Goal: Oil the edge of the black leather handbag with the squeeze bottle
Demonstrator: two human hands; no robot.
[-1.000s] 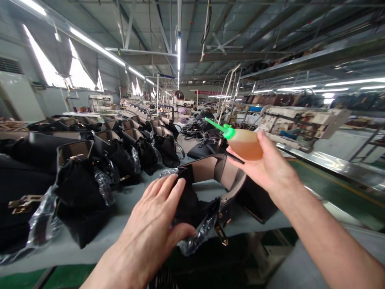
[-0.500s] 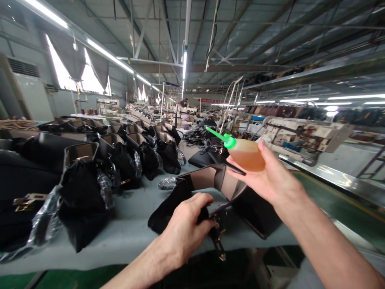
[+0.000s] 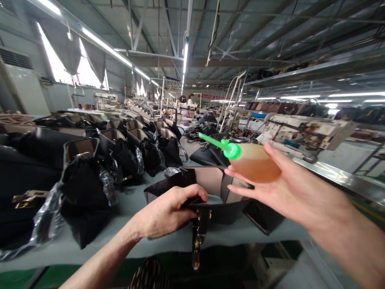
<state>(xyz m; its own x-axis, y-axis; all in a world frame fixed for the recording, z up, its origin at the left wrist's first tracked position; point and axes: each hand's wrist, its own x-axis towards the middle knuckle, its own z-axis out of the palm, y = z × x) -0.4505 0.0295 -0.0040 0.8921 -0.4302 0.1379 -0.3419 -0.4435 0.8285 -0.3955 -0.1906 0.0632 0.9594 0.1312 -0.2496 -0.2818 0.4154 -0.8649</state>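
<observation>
My left hand (image 3: 168,210) pinches the near rim of a black handbag (image 3: 224,212) with a beige lining. Beside those fingers a strap with a gold clasp (image 3: 197,245) hangs from the rim, past the table's front edge. In my right hand (image 3: 285,188) lies a squeeze bottle (image 3: 255,162) of amber liquid, tipped on its side above the bag's opening. Its green nozzle (image 3: 212,140) points to the left and slightly up. The thumb rests against the bottle's base and the other fingers support it from below.
Rows of similar black bags (image 3: 147,154) with clear plastic wrap stand on the left of the grey-covered table (image 3: 126,212). Behind the held bag lies a flat black piece (image 3: 207,154). An industrial sewing machine (image 3: 303,134) stands at the right. A person (image 3: 191,99) is far back.
My left hand has moved left, drawing the bag's near rim and clasp strap leftward. My right hand has come closer with the bottle, slightly lower and to the right.
</observation>
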